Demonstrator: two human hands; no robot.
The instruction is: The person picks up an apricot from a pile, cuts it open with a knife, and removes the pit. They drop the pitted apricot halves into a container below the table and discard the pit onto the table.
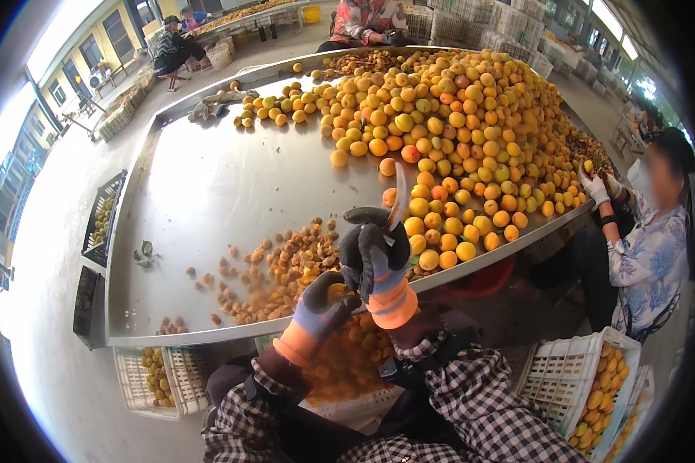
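Observation:
My right hand (377, 258), in a grey and orange work glove, is closed around a knife whose curved blade (399, 194) points up and away from me. Close beside it, at the table's near edge, my gloved left hand (322, 307) is closed on an apricot (337, 292), mostly hidden by the fingers. Below both hands, a heap of apricot pieces (346, 359) fills a container in front of my lap. Just beyond my hands, brown apricot pits (305, 251) lie scattered on the metal table (201, 185).
A large pile of whole apricots (455, 131) covers the table's far and right parts. Fruit-filled crates stand at lower right (544, 374) and lower left (179, 378). A co-worker (649, 247) sits at right; another person (363, 21) sits across the table.

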